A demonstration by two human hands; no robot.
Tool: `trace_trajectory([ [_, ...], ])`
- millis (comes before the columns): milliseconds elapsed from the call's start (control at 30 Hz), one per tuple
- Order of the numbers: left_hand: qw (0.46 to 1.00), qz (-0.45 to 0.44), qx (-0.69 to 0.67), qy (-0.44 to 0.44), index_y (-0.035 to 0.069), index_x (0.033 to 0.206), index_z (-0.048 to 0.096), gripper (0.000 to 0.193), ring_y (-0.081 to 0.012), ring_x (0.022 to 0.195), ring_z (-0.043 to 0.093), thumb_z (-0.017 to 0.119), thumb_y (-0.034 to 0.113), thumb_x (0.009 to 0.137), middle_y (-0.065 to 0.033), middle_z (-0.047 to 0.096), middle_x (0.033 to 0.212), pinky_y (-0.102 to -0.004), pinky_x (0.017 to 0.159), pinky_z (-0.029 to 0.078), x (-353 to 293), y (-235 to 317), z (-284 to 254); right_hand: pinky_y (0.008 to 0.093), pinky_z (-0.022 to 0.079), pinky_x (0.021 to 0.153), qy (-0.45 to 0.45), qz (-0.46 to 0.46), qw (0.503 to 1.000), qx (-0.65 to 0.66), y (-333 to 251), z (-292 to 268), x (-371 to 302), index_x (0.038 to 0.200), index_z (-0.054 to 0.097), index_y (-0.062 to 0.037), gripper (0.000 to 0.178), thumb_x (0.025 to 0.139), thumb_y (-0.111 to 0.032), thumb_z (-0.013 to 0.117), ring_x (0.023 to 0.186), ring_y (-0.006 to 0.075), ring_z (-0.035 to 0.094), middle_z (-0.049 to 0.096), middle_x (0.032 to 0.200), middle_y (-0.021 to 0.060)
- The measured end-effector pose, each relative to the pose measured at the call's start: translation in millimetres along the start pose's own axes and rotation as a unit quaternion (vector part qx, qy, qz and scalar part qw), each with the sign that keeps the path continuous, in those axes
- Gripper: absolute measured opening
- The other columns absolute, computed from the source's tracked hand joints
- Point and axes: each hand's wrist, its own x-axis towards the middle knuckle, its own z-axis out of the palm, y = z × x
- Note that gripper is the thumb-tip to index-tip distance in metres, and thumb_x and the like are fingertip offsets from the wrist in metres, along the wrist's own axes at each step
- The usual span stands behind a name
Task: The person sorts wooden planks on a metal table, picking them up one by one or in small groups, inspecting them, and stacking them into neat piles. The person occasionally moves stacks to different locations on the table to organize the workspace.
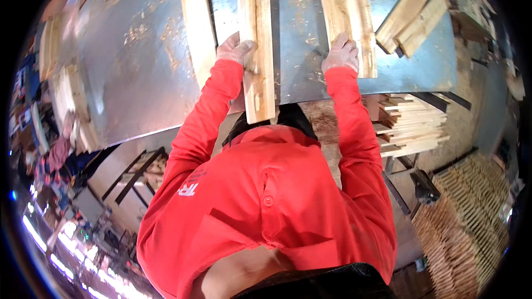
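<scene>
A long pale wooden board [257, 86] lies lengthwise before me, its near end jutting past the metal table's edge toward my waist. My left hand [236, 50] is closed around this board's left edge, with the thumb side against the wood. To the right, my right hand [341, 53] grips the left side of another wooden board [346, 8], fingers curled over its top. That one seems to be two strips side by side. Both hands look whitish, from dust or thin gloves; I cannot tell which. Left of my left hand rests a further board [198, 27].
Shavings lie on the grey metal table [127, 88]. Short boards [413, 19] sit at its right. Below its right edge is a wood stack [413, 124]; slatted stacks [465, 216] stand lower right. A person's hand [69, 124] shows at the left, beside stacked boards [75, 99].
</scene>
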Motion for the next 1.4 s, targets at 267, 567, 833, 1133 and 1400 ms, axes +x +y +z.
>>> trace_trajectory([
  [267, 0.968, -0.187, -0.167, 0.015, -0.006, 0.131, 0.049, 0.06, -0.0227, 0.11, 0.057, 0.069, 0.03, 0.087, -0.0162, 0.061, 0.121, -0.0325, 0.095, 0.045, 9, -83, 48, 0.0356, 0.051, 0.093, -0.115, -0.058, 0.682, 0.72, 56, 2, -105, 0.139, 0.045, -0.0042, 0.06, 0.086, -0.019, 0.068, 0.107, 0.0194, 0.059, 0.059, 0.124, 0.0088],
  [567, 0.973, -0.123, -0.166, -0.099, -0.004, 0.131, 0.046, 0.067, -0.024, 0.106, 0.058, 0.079, 0.021, 0.078, -0.0133, 0.061, 0.115, -0.0346, 0.096, 0.045, 1, -106, 99, 0.0481, 0.033, 0.109, 0.006, 0.081, 0.994, 0.071, 92, -21, 7, 0.151, 0.017, -0.0095, 0.111, 0.069, -0.056, 0.076, 0.136, 0.0402, 0.034, 0.035, 0.145, 0.0245],
  [833, 0.952, -0.12, -0.282, -0.01, -0.001, 0.127, 0.052, 0.077, -0.0261, 0.099, 0.062, 0.058, 0.064, 0.086, -0.0106, 0.062, 0.116, -0.0378, 0.088, 0.051, 14, -145, 139, 0.043, 0.042, 0.102, -0.351, -0.193, 0.673, 0.621, 146, 25, -37, 0.138, 0.046, -0.0055, 0.066, 0.083, -0.03, 0.071, 0.119, 0.0331, 0.054, 0.055, 0.131, 0.0231],
  [1133, 0.979, -0.171, 0.038, 0.102, -0.003, 0.113, 0.06, 0.051, -0.0251, 0.083, 0.067, 0.081, 0.024, 0.075, -0.0142, 0.069, 0.094, -0.0386, 0.076, 0.055, 10, -108, 201, 0.0469, 0.041, 0.102, 0.087, 0.283, 0.926, 0.235, 201, -69, 144, 0.149, 0.009, 0.001, 0.123, 0.069, -0.068, 0.07, 0.13, 0.0421, 0.04, 0.024, 0.148, 0.0316],
  [1400, 0.986, -0.116, -0.057, 0.101, -0.003, 0.113, 0.055, 0.053, -0.0247, 0.078, 0.066, 0.081, 0.02, 0.073, -0.0125, 0.067, 0.093, -0.0387, 0.071, 0.056, -20, -77, 210, 0.0336, 0.049, 0.081, 0.142, 0.089, 0.703, 0.692, 230, -50, 82, 0.14, 0.034, 0.0022, 0.087, 0.073, -0.026, 0.082, 0.09, 0.0213, 0.058, 0.058, 0.104, 0.011],
])
